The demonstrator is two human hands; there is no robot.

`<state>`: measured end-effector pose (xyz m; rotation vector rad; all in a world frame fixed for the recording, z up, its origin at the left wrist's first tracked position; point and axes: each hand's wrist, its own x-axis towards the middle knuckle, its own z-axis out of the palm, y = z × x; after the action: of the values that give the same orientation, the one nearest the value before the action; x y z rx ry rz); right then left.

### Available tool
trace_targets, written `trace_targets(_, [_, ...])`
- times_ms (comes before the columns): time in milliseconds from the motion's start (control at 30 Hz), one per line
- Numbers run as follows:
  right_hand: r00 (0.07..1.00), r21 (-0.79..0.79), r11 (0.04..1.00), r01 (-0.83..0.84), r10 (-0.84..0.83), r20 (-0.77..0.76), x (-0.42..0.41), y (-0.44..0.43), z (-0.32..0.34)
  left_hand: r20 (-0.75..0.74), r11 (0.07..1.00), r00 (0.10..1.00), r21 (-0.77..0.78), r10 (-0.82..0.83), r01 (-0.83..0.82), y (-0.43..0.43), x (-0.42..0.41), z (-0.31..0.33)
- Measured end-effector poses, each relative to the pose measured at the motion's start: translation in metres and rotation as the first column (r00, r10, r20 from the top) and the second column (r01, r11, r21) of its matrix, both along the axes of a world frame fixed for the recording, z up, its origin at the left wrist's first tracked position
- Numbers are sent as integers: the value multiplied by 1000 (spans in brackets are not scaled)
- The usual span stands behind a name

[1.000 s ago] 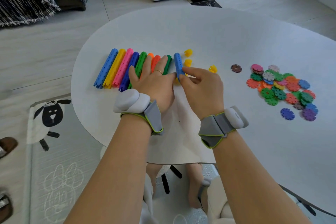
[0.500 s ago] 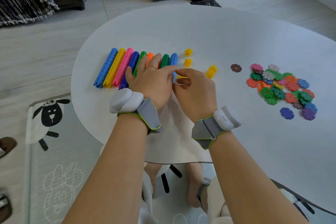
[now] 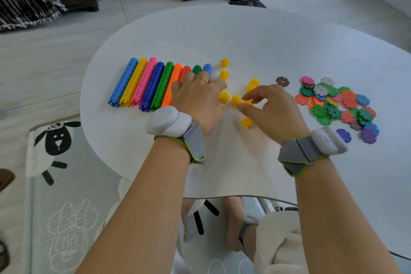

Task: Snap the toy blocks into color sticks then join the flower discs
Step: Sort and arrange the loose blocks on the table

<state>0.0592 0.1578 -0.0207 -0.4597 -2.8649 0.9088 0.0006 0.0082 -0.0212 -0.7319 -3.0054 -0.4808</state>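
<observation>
Head view | colour sticks point(image 3: 144, 83) point away from me | left hand point(image 3: 198, 99) flat on them, gripping nothing | loose yellow block point(image 3: 224, 97) just beside its thumb | right hand point(image 3: 274, 108) pinches second yellow block point(image 3: 236, 99), fingertips aimed left | flower discs point(image 3: 338, 104) untouched.

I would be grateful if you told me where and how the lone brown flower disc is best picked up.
Probably by its notched rim, pinched at two opposite edges from straight above: the brown flower disc lies flat on the table, apart from the disc pile, so its whole rim is free.
</observation>
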Motion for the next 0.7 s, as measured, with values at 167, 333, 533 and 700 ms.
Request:
trace_targets(167, [979,60,986,-156,146,144,8,0,-3,88,989,991,110,-105,95,6,1,4])
trace_targets(333, [996,66,996,-53,47,79,-1,0,-6,146,980,978,152,-147,125,21,6,3])
trace_targets(533, [997,-36,998,59,-57,49,-5,3,-6,172,984,968,46,-180,175,36,2,-7])
trace_targets(700, [999,-65,997,29,-31,-42,-2,2,-7,157,990,978,55,-138,131,38,1,-8])
